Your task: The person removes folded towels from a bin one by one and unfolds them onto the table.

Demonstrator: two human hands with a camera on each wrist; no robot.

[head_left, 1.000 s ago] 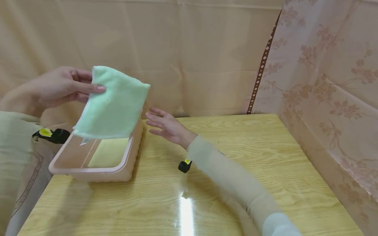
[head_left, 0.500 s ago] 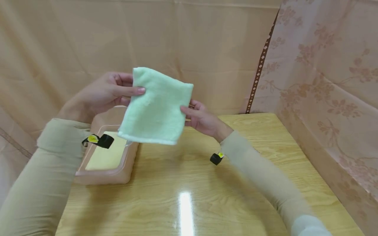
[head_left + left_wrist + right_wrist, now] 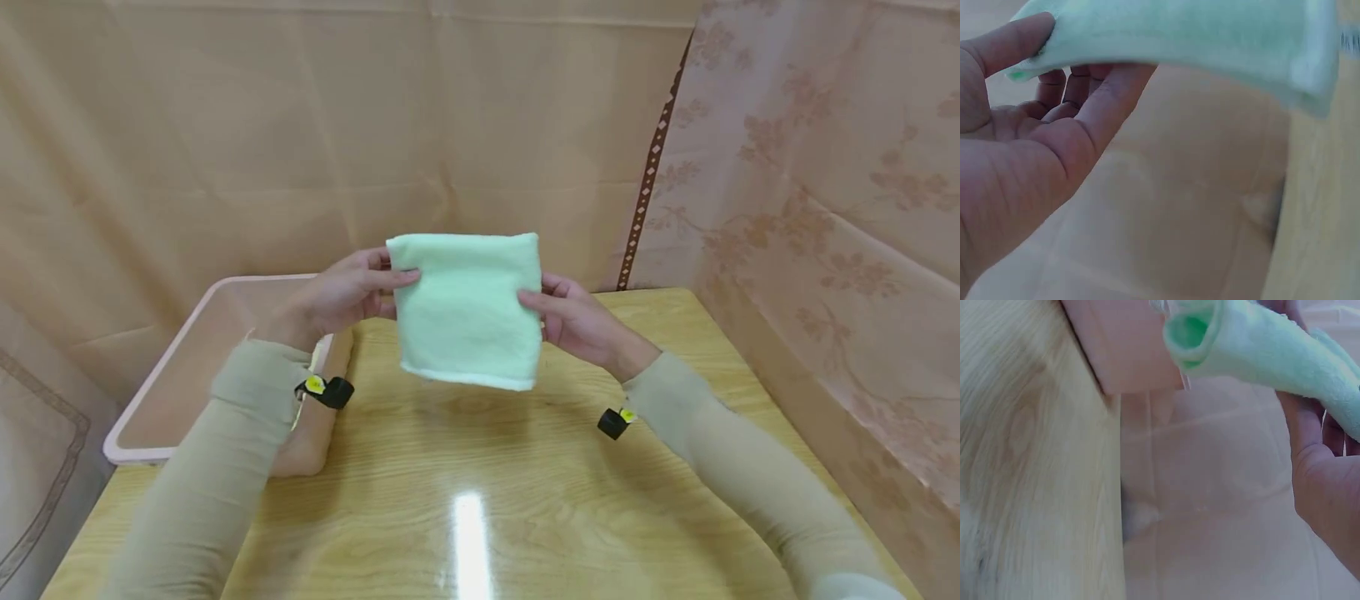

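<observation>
A folded mint-green towel [image 3: 468, 312] is held up above the table in the head view, its face toward me. My left hand [image 3: 352, 287] pinches its left edge, thumb in front and fingers behind. On the opposite edge my right hand [image 3: 577, 321] grips it the same way. The left wrist view has the towel [image 3: 1179, 31] across the top, with the left thumb [image 3: 1022, 44] on it. Folded layers of the towel [image 3: 1260, 350] show from the side in the right wrist view, where the right hand [image 3: 1329, 469] supports it from behind.
A pink plastic basket [image 3: 135, 454] stands on the left of the wooden table [image 3: 420, 508], partly hidden by my left forearm. Beige curtain [image 3: 525, 125] hangs behind the table, and a floral curtain [image 3: 847, 208] borders its right side.
The left hand has carried the towel rightward from over the basket to above the table's middle, then lower. The right hand, formerly free, has taken its right edge; the towel now hangs straighter.
</observation>
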